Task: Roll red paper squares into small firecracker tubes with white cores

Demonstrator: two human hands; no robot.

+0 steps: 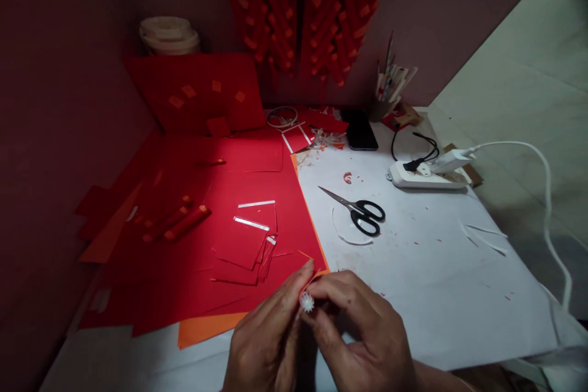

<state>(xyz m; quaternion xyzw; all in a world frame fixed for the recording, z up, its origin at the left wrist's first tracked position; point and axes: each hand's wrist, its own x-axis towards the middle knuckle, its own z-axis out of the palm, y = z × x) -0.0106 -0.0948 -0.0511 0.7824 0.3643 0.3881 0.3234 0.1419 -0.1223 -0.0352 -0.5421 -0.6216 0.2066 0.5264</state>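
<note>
Both of my hands meet at the bottom middle of the view. My left hand (269,337) and my right hand (362,334) pinch together on a small rolled red paper piece (307,301) that shows a white ridged end. The fingers of both hands are closed around it. Just beyond them lie cut red paper squares (239,251) with white tape strips, on large red sheets (206,208) over an orange sheet (206,327).
Black-handled scissors (361,211) lie on the white table cover (427,269). A white power strip (425,174) with a plugged charger and cable sits at the right. A black phone (361,131), a cup of sticks (386,95), rolled red tubes (177,223) and a hanging red paper piece (303,12) are further back.
</note>
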